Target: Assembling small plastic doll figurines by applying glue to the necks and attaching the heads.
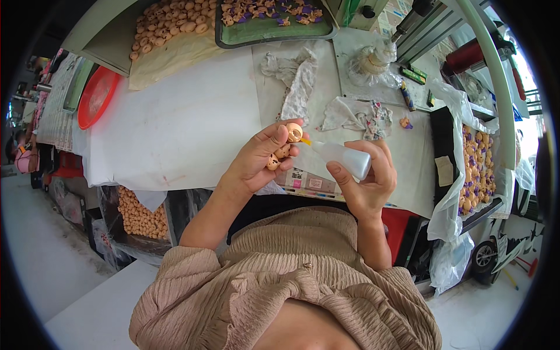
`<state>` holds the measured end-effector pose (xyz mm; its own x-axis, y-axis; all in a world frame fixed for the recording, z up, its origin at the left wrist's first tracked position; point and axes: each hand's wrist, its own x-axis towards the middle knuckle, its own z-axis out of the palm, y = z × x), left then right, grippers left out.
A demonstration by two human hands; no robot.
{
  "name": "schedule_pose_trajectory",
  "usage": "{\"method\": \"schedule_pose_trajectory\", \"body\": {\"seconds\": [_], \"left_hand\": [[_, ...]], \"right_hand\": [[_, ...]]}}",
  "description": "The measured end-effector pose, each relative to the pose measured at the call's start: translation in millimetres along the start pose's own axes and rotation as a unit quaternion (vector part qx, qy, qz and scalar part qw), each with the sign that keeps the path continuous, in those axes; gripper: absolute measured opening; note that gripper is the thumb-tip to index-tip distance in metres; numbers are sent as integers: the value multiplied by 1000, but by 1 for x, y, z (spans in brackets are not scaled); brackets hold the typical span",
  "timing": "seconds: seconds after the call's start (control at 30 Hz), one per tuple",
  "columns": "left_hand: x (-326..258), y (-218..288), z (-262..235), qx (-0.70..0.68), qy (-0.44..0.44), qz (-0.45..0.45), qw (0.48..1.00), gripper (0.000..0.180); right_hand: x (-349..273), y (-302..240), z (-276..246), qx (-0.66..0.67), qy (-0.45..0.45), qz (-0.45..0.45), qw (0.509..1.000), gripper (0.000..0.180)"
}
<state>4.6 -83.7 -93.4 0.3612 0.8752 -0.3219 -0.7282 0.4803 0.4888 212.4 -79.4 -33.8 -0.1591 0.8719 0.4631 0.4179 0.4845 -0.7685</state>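
My left hand point(259, 153) is closed around a few small peach-coloured doll heads. The topmost doll head point(294, 133) shows a round hollow opening and sits at the fingertips; another doll head point(273, 162) rests lower against the fingers. In my right hand point(373, 178) is a translucent white squeeze bottle point(344, 158), tilted with its nozzle to the left. Its yellow tip point(306, 141) is at the edge of the topmost head; whether they touch I cannot tell.
Many doll heads point(175, 23) lie on brown paper at the far left, beside a green tray point(268, 34) of purple-and-peach figures. Crumpled cloths point(300, 79) lie beyond my hands. A red basin point(98, 98) stands left; a lined box of figures point(478, 169) stands right.
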Motion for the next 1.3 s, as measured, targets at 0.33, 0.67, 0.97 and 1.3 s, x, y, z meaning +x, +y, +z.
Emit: {"method": "schedule_pose_trajectory", "body": {"seconds": [0.33, 0.67, 0.97, 1.3], "left_hand": [[0, -3, 0, -1, 2, -2, 1000, 47], [0, 0, 3, -3, -7, 0, 1000, 46], [-15, 20, 15, -46, 10, 15, 999, 40], [-46, 71, 11, -81, 25, 75, 994, 41]], "right_hand": [[-7, 4, -6, -2, 3, 4, 1000, 37], [-9, 9, -7, 26, 19, 40, 999, 35], [32, 24, 30, -3, -17, 115, 993, 33], [94, 5, 43, -149, -146, -102, 973, 24]]}}
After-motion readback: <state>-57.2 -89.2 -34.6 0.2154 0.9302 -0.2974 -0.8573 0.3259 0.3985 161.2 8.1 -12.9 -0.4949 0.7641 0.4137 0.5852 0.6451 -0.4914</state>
